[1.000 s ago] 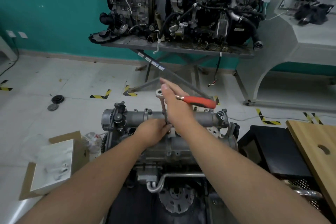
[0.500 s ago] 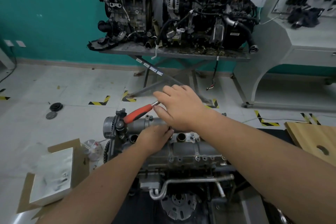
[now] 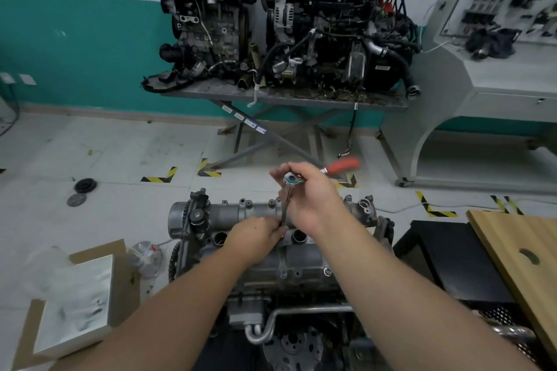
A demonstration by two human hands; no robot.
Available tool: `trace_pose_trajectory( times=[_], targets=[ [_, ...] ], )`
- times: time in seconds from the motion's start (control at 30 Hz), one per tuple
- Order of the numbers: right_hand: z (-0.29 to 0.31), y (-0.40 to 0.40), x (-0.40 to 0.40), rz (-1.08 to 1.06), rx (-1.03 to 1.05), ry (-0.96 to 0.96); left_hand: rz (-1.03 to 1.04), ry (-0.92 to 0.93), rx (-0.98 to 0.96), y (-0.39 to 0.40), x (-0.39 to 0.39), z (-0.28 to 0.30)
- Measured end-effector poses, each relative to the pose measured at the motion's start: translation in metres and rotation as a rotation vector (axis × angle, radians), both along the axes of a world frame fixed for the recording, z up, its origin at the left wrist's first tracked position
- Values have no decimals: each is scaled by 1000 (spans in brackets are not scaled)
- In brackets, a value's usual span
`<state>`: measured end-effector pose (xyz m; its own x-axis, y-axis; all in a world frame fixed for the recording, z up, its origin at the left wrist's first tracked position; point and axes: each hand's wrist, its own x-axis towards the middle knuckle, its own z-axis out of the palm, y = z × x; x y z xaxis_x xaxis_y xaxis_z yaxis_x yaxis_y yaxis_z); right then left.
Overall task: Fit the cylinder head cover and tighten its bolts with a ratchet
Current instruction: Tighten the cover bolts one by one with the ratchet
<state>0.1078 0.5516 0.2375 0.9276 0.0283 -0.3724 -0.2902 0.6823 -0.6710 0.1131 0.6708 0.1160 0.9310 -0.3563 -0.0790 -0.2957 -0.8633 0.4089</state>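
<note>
While seen from above, engine (image 3: 271,253) up front on its stand, cylinder head cover (image 3: 298,262) already seated on top, bolts (image 3: 282,273) visible along its near edge. Beyond engine: pale tiled floor (image 3: 105,153) w/ yellow-black tape marks, teal-and-white wall (image 3: 75,39), steel table (image 3: 283,96) carrying two more dirty engines. Right of engine: grey console (image 3: 497,84), black cabinet (image 3: 452,259), wooden board (image 3: 518,253) w/ a hole. Left of engine, further out on floor: two black round parts (image 3: 85,185).

Right hand (image 3: 313,202) above far side of engine, fingers curled round head of ratchet (image 3: 292,180); red handle (image 3: 343,165) sticks out to the right, blurred. Extension bar (image 3: 284,208) drops from ratchet head toward cover. Left hand (image 3: 256,238) on cover, fingertips pinching bar's lower end; socket and bolt under it hidden.

Vs. half a sec ago: handle then pointed left over engine's chain end, now swung round to right; right hand then lay flatter over ratchet, now gripping head. Left hand same spot. View sits a bit lower on engine.

Containers: cardboard box (image 3: 120,274) left of engine, holding a white block (image 3: 75,304), contents otherwise unclear; crumpled clear plastic bag (image 3: 146,256) between box and engine, small bits inside, can't tell what.
</note>
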Motion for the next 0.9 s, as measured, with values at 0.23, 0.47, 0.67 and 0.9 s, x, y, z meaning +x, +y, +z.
trace_pose_trajectory(
  times=[0.23, 0.47, 0.67, 0.9],
  targets=[
    [-36, -13, -3, -200, -1629, -1095, 48, 21, -49, 3, 5, -10],
    [1, -28, 4, 145, -2276, -1153, 19, -32, 14, -2, 2, -5],
    [12, -30, 1, 419, -2265, -1073, 6, -34, 9, -2, 1, -3],
    [25, -16, -1, 532, -2284, -1068, 29, 11, 21, -2, 0, -1]
  ],
)
